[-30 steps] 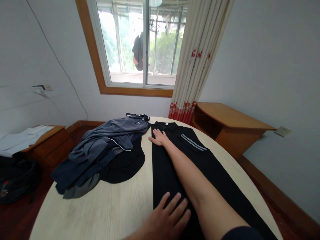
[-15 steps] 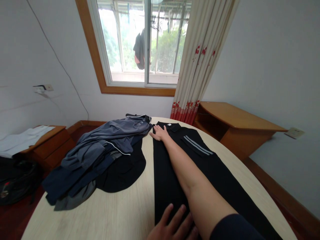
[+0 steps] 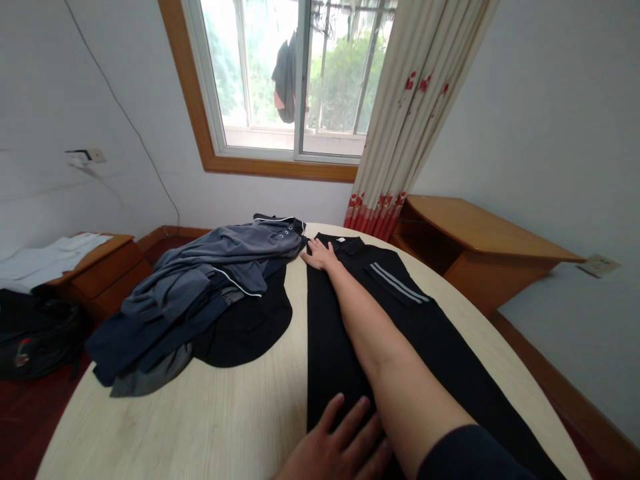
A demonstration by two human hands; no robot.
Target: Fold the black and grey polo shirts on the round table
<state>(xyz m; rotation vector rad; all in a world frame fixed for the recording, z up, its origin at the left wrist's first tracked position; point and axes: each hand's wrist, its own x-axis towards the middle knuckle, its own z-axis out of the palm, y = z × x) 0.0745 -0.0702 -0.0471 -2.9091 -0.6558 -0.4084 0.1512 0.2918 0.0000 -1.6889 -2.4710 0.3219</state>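
Note:
A black shirt (image 3: pixel 445 360) with a collar and two grey stripes on its folded-in sleeve lies flat along the right side of the round table (image 3: pixel 220 427). My right hand (image 3: pixel 321 256) rests open on it near the collar, palm down at its left edge, with the arm stretched across the fabric. Nearer to me, my left hand (image 3: pixel 333 447) lies with fingers spread at the shirt's lower left part, partly cut off by the frame's bottom. Left of the shirt, a grey polo shirt (image 3: pixel 215 257) with white piping tops a loose heap of dark clothes (image 3: pixel 240 340).
A wooden desk (image 3: pixel 490 227) stands beyond the table at right, beside a curtain (image 3: pixel 415 100) and window. On the left are a wooden cabinet (image 3: pixel 110 270) with papers on top and a black bag (image 3: pixel 35 340) on the floor.
The view has tilted slightly down, so most things sit higher in the picture. Both hands keep nearly the same places on the black shirt.

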